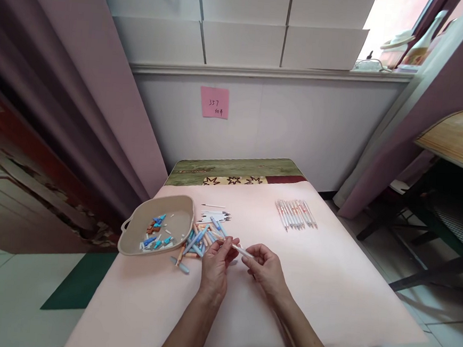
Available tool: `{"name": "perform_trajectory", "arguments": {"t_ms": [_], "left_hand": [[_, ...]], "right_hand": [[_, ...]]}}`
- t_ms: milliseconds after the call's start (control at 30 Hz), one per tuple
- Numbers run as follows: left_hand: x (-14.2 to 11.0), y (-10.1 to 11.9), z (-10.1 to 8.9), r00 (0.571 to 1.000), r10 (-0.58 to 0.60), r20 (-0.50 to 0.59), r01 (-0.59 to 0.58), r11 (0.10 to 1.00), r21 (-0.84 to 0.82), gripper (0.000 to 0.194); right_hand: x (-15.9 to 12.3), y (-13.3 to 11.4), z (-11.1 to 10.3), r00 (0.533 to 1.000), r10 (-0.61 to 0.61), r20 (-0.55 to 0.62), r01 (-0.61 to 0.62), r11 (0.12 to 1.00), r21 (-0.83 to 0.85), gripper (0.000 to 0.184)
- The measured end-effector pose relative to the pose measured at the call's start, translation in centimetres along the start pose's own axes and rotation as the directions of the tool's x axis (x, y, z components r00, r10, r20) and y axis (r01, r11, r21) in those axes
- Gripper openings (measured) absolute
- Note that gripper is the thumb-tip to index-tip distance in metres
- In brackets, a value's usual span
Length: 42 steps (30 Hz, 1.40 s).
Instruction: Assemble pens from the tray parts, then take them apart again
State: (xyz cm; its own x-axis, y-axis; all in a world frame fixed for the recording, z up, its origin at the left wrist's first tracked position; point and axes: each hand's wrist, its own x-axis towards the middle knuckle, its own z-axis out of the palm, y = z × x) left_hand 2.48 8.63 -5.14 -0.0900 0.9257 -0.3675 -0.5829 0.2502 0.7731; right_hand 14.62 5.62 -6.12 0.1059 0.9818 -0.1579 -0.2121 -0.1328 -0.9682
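Note:
Both my hands meet over the table, holding one slim white pen (243, 251) between them. The fingers of my left hand (217, 260) pinch its left end, and my right hand (263, 267) grips its right end. Just left of my left hand lies a loose pile of blue and orange pen barrels (199, 240). Behind the pile are several thin white refills (214, 216) with dark tips. A row of white pens (297, 215) with orange marks lies side by side farther back on the right.
A beige basin (178, 212) at the left holds small blue, brown and white pieces. A pale pink cover (326, 298) lies over the table. A pink note (214, 102) is stuck on the wall behind. A wooden table (459, 135) stands at the right.

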Motion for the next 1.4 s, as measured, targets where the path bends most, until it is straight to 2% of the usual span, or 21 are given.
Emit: {"name": "perform_trajectory", "arguments": {"t_ms": [100, 200, 267, 400, 500, 600, 700, 767, 833, 933, 1033, 1133, 1267, 1333, 1400], "left_hand": [[-0.2, 0.0, 0.1, 1.0, -0.009, 0.003, 0.009, 1.0, -0.027, 0.028], [-0.4, -0.1, 0.2, 0.999, -0.014, 0.031, 0.015, 0.999, -0.035, 0.028], [-0.4, -0.2, 0.2, 0.999, -0.018, 0.03, 0.019, 0.999, -0.032, 0.027], [0.1, 0.1, -0.2, 0.999, -0.002, -0.033, 0.0, 0.999, -0.051, 0.024], [0.8, 0.8, -0.7, 0.998, 0.03, -0.063, -0.034, 0.998, -0.057, 0.023], [1.7, 1.7, -1.5, 0.985, 0.13, -0.111, -0.134, 0.991, -0.028, 0.025], [2.5, 2.2, -2.4, 0.955, 0.246, -0.164, -0.244, 0.969, 0.031, 0.028], [2.9, 2.0, -2.7, 0.949, 0.276, -0.152, -0.264, 0.96, 0.097, 0.029], [3.0, 1.6, -2.7, 0.961, 0.258, -0.099, -0.24, 0.957, 0.162, 0.03], [3.0, 1.2, -2.3, 0.961, 0.273, -0.029, -0.256, 0.929, 0.265, 0.03], [2.9, 1.8, -1.7, 0.928, 0.371, 0.031, -0.355, 0.858, 0.372, 0.026], [2.6, 3.1, -1.2, 0.882, 0.464, 0.081, -0.457, 0.8, 0.388, 0.021], [2.1, 4.4, -1.4, 0.841, 0.533, 0.091, -0.503, 0.71, 0.493, 0.017], [1.9, 4.4, -1.9, 0.817, 0.541, 0.201, -0.525, 0.554, 0.646, 0.012], [1.7, 4.0, -2.3, 0.798, 0.488, 0.354, -0.535, 0.304, 0.788, 0.006]], "right_hand": [[-0.1, -0.1, 0.0, 1.0, 0.018, -0.006, -0.019, 0.999, -0.036, 0.041], [-0.1, 0.3, 0.0, 0.985, 0.164, 0.048, -0.16, 0.985, -0.068, 0.05], [-0.1, 0.6, 0.1, 0.977, 0.204, 0.066, -0.199, 0.977, -0.072, 0.056], [0.2, 0.7, 0.0, 0.998, 0.066, 0.022, -0.066, 0.998, -0.02, 0.038], [0.4, 0.5, -0.6, 1.0, 0.006, 0.0, -0.006, 1.0, -0.026, 0.034], [0.5, 0.2, -1.7, 1.0, -0.003, -0.022, 0.001, 0.997, -0.072, 0.031], [0.6, 0.1, -3.0, 0.996, -0.023, -0.085, 0.011, 0.989, -0.146, 0.029], [0.7, 0.2, -3.5, 0.984, -0.054, -0.167, 0.016, 0.975, -0.222, 0.026], [0.6, 0.3, -3.4, 0.974, -0.092, -0.209, 0.022, 0.948, -0.317, 0.021], [0.3, 0.4, -2.4, 0.981, -0.119, -0.15, 0.036, 0.884, -0.466, 0.015], [0.2, 0.5, -1.3, 0.977, -0.178, -0.114, 0.068, 0.776, -0.627, 0.012], [0.5, 0.8, -0.7, 0.958, -0.269, -0.099, 0.105, 0.65, -0.752, 0.008], [0.9, 1.5, -0.3, 0.951, -0.305, -0.05, 0.14, 0.57, -0.809, 0.007], [0.9, 1.6, 0.0, 0.945, -0.328, -0.002, 0.192, 0.558, -0.807, 0.007], [0.9, 1.6, 0.2, 0.934, -0.353, 0.06, 0.269, 0.579, -0.77, 0.007]]}}
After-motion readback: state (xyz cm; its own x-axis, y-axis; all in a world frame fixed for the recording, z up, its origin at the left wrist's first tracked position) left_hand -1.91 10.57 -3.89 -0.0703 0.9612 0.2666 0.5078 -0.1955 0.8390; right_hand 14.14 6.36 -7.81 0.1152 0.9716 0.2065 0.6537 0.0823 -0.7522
